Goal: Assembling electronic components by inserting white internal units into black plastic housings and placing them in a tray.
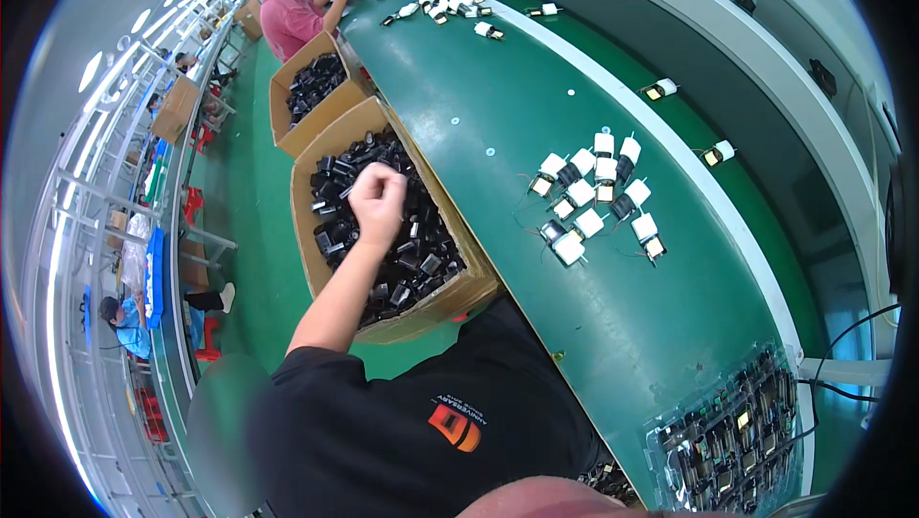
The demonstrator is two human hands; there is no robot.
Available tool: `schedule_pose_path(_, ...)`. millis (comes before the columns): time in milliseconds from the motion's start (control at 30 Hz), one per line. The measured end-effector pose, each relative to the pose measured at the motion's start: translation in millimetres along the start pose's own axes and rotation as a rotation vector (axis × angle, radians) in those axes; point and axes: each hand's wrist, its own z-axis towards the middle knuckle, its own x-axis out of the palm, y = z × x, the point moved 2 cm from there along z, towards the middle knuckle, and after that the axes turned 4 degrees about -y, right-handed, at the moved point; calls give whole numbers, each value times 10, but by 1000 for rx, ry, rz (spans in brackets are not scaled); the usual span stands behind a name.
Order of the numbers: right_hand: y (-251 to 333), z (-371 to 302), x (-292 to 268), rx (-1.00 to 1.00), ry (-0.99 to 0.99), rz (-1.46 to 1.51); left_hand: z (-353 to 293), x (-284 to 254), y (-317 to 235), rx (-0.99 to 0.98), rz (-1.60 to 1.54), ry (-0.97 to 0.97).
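The left hand (pixel 380 197) is held over the black parts (pixel 421 261) in the cardboard box (pixel 459 296), fingers curled together; whether anything is gripped cannot be told. The right hand is not shown. By their gloss, the parts are judged light, stiff and slippery, best pinched across their sides. Farther off, more are held in a second box (pixel 316 125).

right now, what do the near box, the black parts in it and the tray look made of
Near box: matte brown cardboard, by its folded flaps. Black parts: probably plastic, glossy with bright highlights, though coated metal is possible. Tray: seemingly thin clear plastic, since it's see-through with shiny edges.
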Motion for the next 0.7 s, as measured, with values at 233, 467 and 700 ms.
schedule_pose_path(233, 812, 198, 818, 33, -317, -786, -755, -275, 1203, -262, 817, 1122)
schedule_pose_path(467, 3596, 351, 1841, -943, 297, -901, -993, -93, 971, -197, 998, 1250)
schedule_pose_path(700, 5920, 2784, 1167, -693, -939, -901, -1049, 137, 1028, -142, 937, 1252)
